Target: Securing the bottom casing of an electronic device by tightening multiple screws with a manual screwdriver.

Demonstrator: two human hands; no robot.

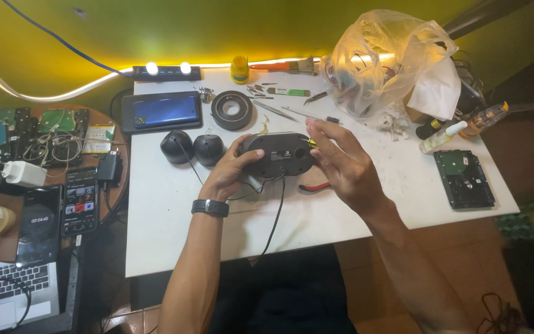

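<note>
Head view showed our left hand (228, 170) gripping the black speaker housing (277, 154) above the white table (168, 204), right hand (340, 162) open-fingered beside it; inspection seemed underway, calling for a steady turn.

Warm yellow light comes from a glowing strip (44, 93) along the wall and two small round lamps (168, 68), both blown out to white. The white table (174, 210) is evenly bright, with soft, short shadows. The floor and the lower corners fall into darkness. The wide lens bends the strip and the table's edges. The hands (341, 164) look slightly soft.
</note>
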